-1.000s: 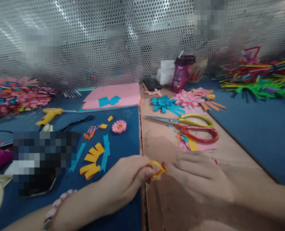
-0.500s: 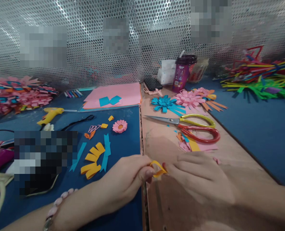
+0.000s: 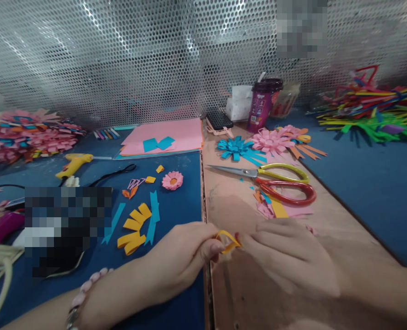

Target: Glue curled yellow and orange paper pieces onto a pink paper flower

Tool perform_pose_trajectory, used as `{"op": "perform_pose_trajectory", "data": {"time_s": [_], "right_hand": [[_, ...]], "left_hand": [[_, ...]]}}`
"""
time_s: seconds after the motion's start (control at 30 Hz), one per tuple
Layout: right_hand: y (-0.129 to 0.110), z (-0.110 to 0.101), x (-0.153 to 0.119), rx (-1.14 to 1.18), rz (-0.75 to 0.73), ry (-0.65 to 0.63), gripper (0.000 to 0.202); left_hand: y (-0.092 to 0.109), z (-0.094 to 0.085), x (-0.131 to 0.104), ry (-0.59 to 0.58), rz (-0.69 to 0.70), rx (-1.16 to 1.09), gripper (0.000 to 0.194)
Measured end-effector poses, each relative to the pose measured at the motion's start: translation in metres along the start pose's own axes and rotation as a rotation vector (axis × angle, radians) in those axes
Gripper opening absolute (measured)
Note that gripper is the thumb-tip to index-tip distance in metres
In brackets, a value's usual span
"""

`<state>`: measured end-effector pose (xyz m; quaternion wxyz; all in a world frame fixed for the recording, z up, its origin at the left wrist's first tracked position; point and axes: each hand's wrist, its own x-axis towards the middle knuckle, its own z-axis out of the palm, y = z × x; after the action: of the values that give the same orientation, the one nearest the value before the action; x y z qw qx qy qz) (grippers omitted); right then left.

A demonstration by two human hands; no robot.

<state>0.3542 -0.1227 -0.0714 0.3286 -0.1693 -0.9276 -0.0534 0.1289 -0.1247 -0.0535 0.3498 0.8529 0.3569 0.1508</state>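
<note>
Between my two hands a yellow paper strip is bent into a pointed loop. My left hand, with a beaded bracelet at the wrist, pinches its left side between thumb and forefinger. At the loop's pointed right end the fingertips of my right hand press on the paper; that thumb is hidden. Several folded yellow paper loops lie on the blue surface left of my hands, beside blue paper strips. Beyond them sits a small pink paper flower with an orange centre.
Large scissors lie partly open beyond my right hand, near paper scraps. A blue paper flower, a pink one and a purple cup stand farther back. A yellow glue gun and stacked paper sheets are at left.
Both hands keep the same hold on the yellow strip. The whole view has shifted very slightly; nothing on the table has visibly moved.
</note>
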Motion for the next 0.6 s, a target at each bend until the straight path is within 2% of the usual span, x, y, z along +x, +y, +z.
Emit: {"op": "perform_pose_trajectory", "data": {"time_s": [0.13,0.27,0.33,0.4,0.5,0.6], "right_hand": [[-0.005,0.0,0.001,-0.006,0.034,0.043,0.024],[-0.004,0.0,0.0,-0.018,-0.014,0.044,0.024],[-0.001,0.0,0.001,-0.065,-0.036,0.009,0.025],[0.001,0.001,0.005,-0.104,-0.095,-0.036,0.023],[-0.002,0.006,0.019,-0.099,-0.21,-0.108,0.023],[-0.012,0.014,0.041,-0.088,-0.28,-0.102,0.021]], "left_hand": [[0.0,-0.005,-0.001,0.031,0.036,0.017,0.043],[0.001,-0.028,-0.008,0.125,0.133,0.101,0.034],[0.002,-0.041,-0.017,0.216,0.109,0.149,0.03],[-0.001,-0.05,-0.027,0.282,0.028,0.183,0.026],[-0.01,-0.05,-0.046,0.222,-0.012,0.218,0.026],[-0.021,-0.042,-0.065,0.147,0.07,0.217,0.029]]}}
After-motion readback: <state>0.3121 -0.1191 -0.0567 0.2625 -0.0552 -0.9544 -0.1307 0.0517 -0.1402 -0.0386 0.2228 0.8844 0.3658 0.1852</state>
